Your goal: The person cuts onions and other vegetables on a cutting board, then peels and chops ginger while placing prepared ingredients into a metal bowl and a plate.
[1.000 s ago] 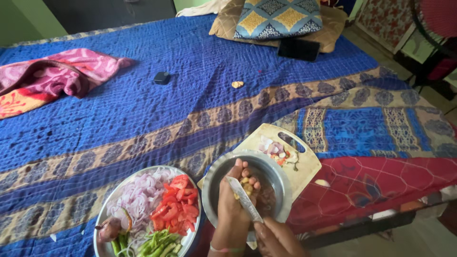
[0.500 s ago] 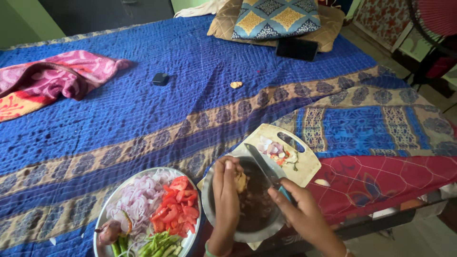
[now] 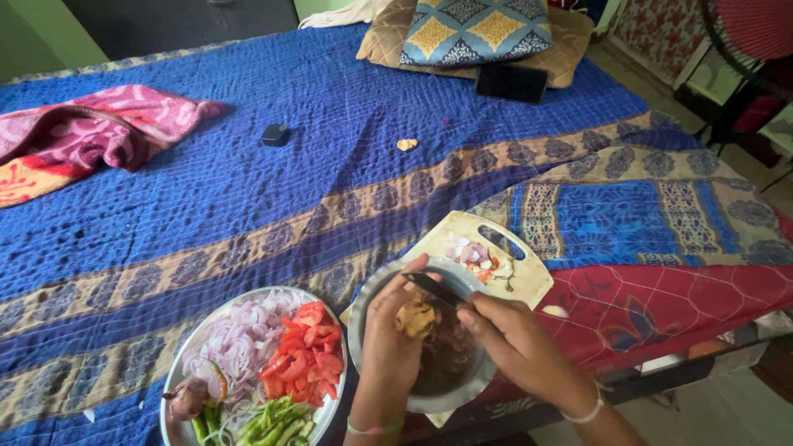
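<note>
My left hand [image 3: 388, 334] is clenched on a knobbly tan piece of ginger [image 3: 415, 318], held over the steel bowl [image 3: 376, 289]. My right hand [image 3: 516, 343] grips a dark-bladed knife [image 3: 434, 288], blade laid against the top of the ginger. Bowl sits on the pale cutting board [image 3: 529, 277], scraps at its far end. Steel plate [image 3: 206, 330] of sliced onion, tomato and green chillies just left of the bowl, all on the blue bedspread [image 3: 289, 190]

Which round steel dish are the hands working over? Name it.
The steel bowl on the cutting board, beneath both hands; the steel plate beside it holds sliced onion, tomato and green chillies.
</note>
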